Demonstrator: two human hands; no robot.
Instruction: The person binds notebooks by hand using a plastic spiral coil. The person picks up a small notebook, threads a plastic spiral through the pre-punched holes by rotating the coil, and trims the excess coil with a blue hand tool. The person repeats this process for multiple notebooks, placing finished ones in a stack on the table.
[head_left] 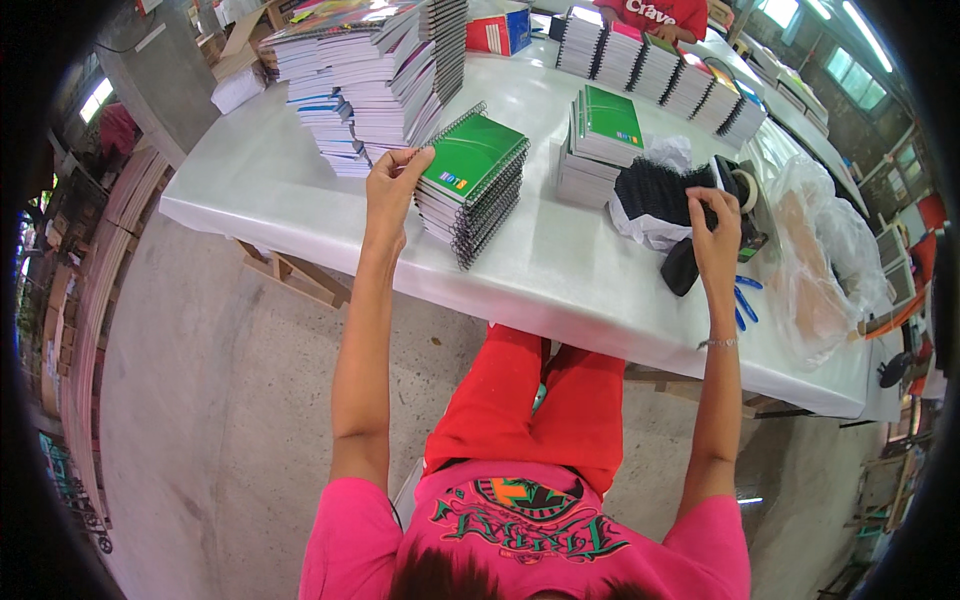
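On the white table [300, 215], 1 pile of spiral notebooks [470, 160] sits in front of the person, with a green cover on top and dark wire loops sticking out on its right side. The person's left hand [393, 190] is at the pile's left edge, fingers curled and thumb tip touching the cover; whether it pinches anything, you cannot tell.

To the right is 1 more green-topped pile [605, 125]. Beside it, 1 bunch of black coils [650, 195] lies on crumpled white wrapping [640, 232]. The person's right hand [718, 235] is at the bunch's right side, thumb and fingers bent close together; you cannot tell if it has a coil.

Nearby are 1 blue-handled tool [741, 313], 1 tape roll [746, 188] and 1 clear plastic bag [815, 260]. Farther back, 6 notebook stacks [655, 68] make a row near 1 co-worker [660, 15] in red.
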